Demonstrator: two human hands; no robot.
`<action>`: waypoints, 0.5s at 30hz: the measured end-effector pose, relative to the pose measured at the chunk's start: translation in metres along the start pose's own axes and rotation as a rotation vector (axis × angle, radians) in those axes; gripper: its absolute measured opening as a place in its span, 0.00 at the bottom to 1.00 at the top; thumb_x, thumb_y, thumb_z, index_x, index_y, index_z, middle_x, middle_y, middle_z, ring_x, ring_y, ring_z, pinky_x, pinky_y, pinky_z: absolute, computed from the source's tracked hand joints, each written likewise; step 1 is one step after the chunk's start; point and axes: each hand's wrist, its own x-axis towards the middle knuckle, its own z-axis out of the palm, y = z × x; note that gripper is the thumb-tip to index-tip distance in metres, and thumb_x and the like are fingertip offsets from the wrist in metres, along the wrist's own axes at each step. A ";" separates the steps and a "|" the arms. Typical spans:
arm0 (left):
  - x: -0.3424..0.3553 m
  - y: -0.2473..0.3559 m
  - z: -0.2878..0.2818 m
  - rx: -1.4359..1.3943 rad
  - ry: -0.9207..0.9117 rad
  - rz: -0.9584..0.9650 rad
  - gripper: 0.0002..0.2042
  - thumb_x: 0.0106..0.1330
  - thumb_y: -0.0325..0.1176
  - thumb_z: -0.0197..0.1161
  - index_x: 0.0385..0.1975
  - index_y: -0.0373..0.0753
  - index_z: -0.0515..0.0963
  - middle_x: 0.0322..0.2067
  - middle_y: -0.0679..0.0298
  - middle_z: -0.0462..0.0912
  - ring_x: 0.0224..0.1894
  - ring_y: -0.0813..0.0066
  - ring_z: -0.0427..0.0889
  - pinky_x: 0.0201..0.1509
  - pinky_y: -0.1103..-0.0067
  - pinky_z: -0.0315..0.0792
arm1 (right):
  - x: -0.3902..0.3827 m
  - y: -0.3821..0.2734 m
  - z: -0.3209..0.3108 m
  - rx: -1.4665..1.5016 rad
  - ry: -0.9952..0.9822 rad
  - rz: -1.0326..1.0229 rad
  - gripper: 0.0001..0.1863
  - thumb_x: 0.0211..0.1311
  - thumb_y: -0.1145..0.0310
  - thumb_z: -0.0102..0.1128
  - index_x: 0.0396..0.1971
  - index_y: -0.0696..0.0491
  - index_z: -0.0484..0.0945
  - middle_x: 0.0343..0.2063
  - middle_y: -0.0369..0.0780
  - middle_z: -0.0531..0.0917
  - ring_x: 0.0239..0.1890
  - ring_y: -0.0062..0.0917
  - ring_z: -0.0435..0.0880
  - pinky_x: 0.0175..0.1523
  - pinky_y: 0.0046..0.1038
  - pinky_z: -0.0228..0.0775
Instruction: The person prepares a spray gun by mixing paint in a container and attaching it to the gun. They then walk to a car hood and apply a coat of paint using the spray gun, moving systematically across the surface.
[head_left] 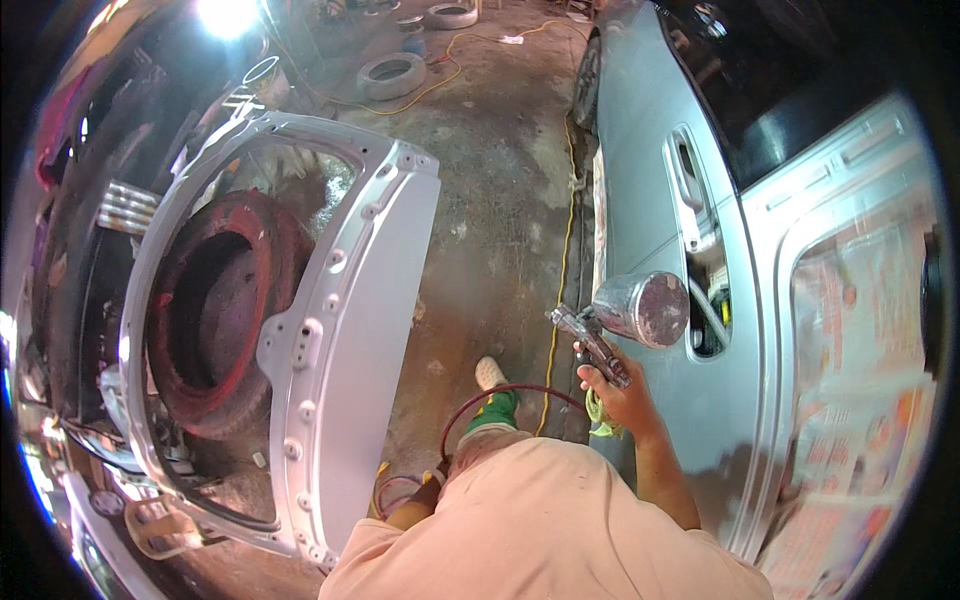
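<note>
Right hand (622, 396) curled around its handle, a spray gun (594, 348) sits beside a silver vehicle (640, 190); the left hand (431, 486), near a hose (478, 398), is too hidden to read. Rigid, likely cup-heavy, the gun seems best gripped there.

We look from the person's head, through the left of two side-by-side fisheye lenses, facing steeply down and forward; the peach shirt (550, 520) is closest to us, at our lower edge; the spray gun (600, 356) sits near, right of centre; a detached vehicle door (370, 330) flanks our left, a silver vehicle (640, 150) our right; the concrete floor (490, 220) recedes upward to a distant tyre (392, 90).
</note>
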 end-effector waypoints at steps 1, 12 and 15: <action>0.006 0.014 -0.013 -0.021 -0.016 -0.010 0.33 0.72 0.59 0.50 0.68 0.42 0.71 0.69 0.52 0.69 0.71 0.54 0.66 0.73 0.61 0.59 | 0.033 -0.009 -0.006 -0.018 -0.030 0.017 0.24 0.66 0.67 0.68 0.60 0.58 0.76 0.34 0.35 0.85 0.31 0.16 0.80 0.38 0.23 0.74; 0.050 0.157 -0.144 -0.222 -0.108 -0.135 0.32 0.72 0.58 0.51 0.68 0.42 0.71 0.68 0.52 0.70 0.71 0.54 0.67 0.72 0.61 0.60 | 0.343 -0.057 -0.056 0.071 -0.122 0.166 0.23 0.68 0.69 0.66 0.61 0.58 0.75 0.48 0.38 0.86 0.31 0.18 0.80 0.38 0.25 0.77; 0.065 0.202 -0.170 -0.303 -0.106 -0.180 0.32 0.72 0.58 0.52 0.68 0.42 0.71 0.68 0.52 0.70 0.71 0.54 0.67 0.72 0.61 0.60 | 0.438 -0.056 -0.061 0.063 -0.236 0.207 0.22 0.69 0.69 0.66 0.60 0.58 0.77 0.47 0.38 0.86 0.30 0.17 0.80 0.36 0.24 0.76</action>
